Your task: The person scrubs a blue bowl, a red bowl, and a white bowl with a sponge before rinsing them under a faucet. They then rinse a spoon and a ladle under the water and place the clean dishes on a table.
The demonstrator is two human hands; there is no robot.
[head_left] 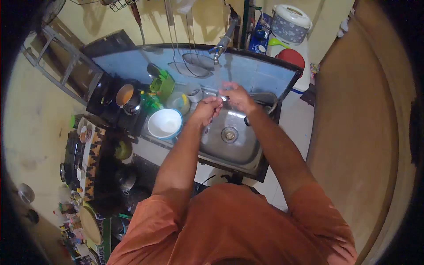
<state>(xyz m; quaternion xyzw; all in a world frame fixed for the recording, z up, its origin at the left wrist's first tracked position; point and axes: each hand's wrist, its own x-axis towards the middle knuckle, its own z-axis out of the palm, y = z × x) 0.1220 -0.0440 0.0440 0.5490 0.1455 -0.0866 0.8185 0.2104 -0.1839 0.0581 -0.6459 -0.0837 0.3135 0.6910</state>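
Over the steel sink (229, 152), both hands meet around a slim, shiny utensil that looks like a spoon (224, 98). My left hand (207, 110) is closed on its handle, the end of which pokes out below the fingers. With fingers curled round the bright metal end, my right hand (238, 97) sits just under the running tap (217, 55). A stream of water falls toward the fingers. Most of the utensil is hidden by the hands, so its exact shape is hard to see.
Left of the sink stand a white bowl (165, 123), a clear container (179, 102), a metal cup (193, 92) and a green caddy (163, 84). A pot (125, 95) is on the stove farther left. A flowered rice cooker (290, 25) stands back right.
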